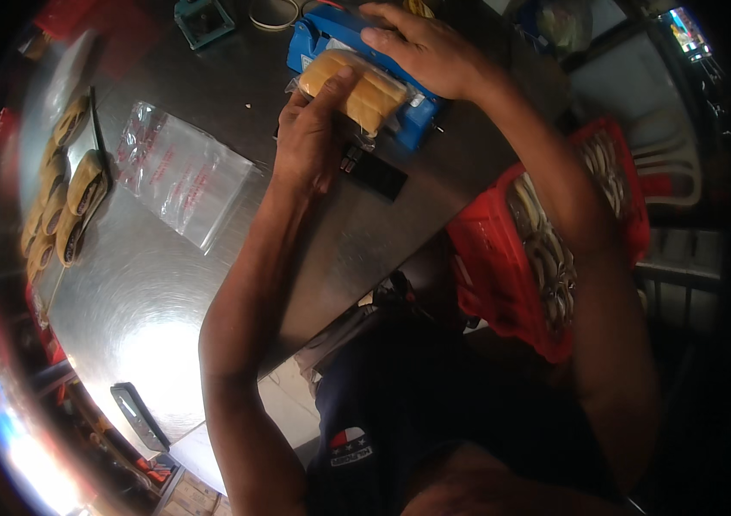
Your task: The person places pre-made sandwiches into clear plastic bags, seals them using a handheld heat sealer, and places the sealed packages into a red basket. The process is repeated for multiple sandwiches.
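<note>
My left hand grips a golden bread roll in a clear plastic bag, thumb on top. The bag's far edge lies against a blue hand-lever bag sealer. Across the sealer's top bar rests my right hand, its fingers extended and partly spread. The fingers of my left hand beneath the roll are hidden. Close by my left wrist lies a small black device. A stack of clear plastic bags with red print is flat on the steel table, left of my left forearm.
Several filled rolls sit on a tray at the left. A red plastic crate of packaged goods stands right, partly behind my right arm. A teal frame-like object and a tape roll lie far back; a dark handheld object, lower left.
</note>
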Demonstrator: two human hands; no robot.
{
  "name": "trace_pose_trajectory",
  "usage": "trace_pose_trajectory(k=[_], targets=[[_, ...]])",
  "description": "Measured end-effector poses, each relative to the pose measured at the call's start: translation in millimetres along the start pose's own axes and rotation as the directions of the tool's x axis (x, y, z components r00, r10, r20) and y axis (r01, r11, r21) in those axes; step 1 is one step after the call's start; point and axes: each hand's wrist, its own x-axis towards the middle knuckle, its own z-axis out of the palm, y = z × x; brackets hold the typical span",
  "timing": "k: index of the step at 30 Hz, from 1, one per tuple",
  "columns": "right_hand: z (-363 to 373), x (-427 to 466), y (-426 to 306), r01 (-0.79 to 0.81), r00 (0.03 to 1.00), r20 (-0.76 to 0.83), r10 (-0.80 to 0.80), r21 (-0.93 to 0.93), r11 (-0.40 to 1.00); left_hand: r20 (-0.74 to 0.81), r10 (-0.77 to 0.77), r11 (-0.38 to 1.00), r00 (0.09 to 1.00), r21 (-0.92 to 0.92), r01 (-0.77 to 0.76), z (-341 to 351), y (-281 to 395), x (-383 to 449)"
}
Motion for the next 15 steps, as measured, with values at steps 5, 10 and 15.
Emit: trace_pose_trajectory(k=[5, 10, 15], targets=[[-1.1, -0.8, -1.1, -0.011, 1.0, -0.009, 0.011, -0.003, 1.0, 0.0, -0.02, 1.0, 1.0, 0.01, 0.02, 3.3, 1.7, 0.0], [-2.1, -2.5, -3.2, -0.024, 1.0, 0.015, 0.023, 0.015, 1.0, 0.013, -0.035, 0.998, 0.999, 0.052, 0.034, 0.7, 2.6, 0.1], [2.1, -2.2, 0.3, -0.016, 1.0, -0.018, 0.016, -0.002, 1.0, 0.008, -0.035, 0.999, 0.999, 0.028, 0.035, 2.3, 3.3, -2.0]])
